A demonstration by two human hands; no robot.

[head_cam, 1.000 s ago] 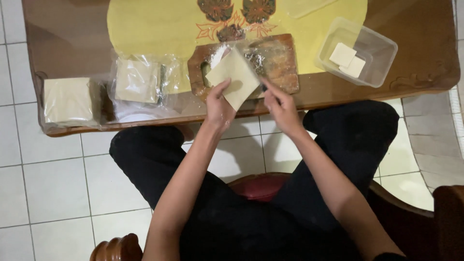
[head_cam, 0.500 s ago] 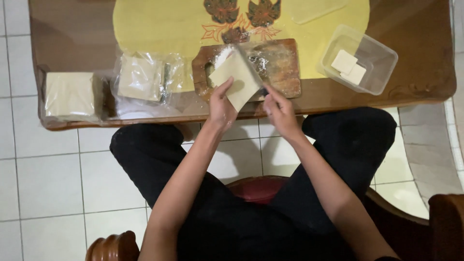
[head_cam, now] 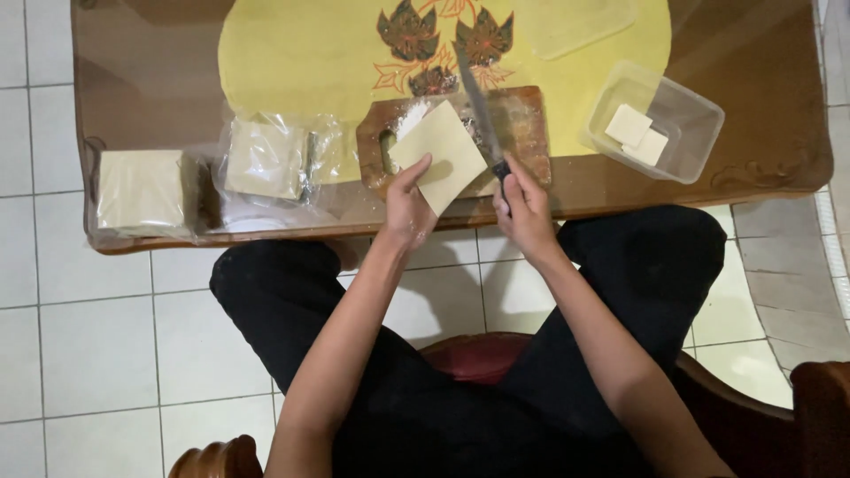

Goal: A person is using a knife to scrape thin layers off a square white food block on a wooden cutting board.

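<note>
— Knife now clear of the sheet, blade lying up across the wooden cutting board; half a second back, hidden under the lifted wrapper. Sheet lower and flatter too.

— And the hands?

— Left hand closed in a pinch on the near corner of the square pale dough wrapper, thumb on top, wrapper tilted over the board's near edge. Right hand curled shut round the dark knife handle, tip pointing away.

— Best way to manage the cut, judging from this?

— Probably: lay the wrapper flat on the floured board first, fingertips tucked back from the blade's line. Then press straight down rather than saw; thin dough likely to drag and tear.

— Anything close enough to snag?

— Opened plastic packet of wrappers just left of the board, sealed stack farther left, clear tub with two cut pieces at right. All on the worktop, apart from the blade.
</note>
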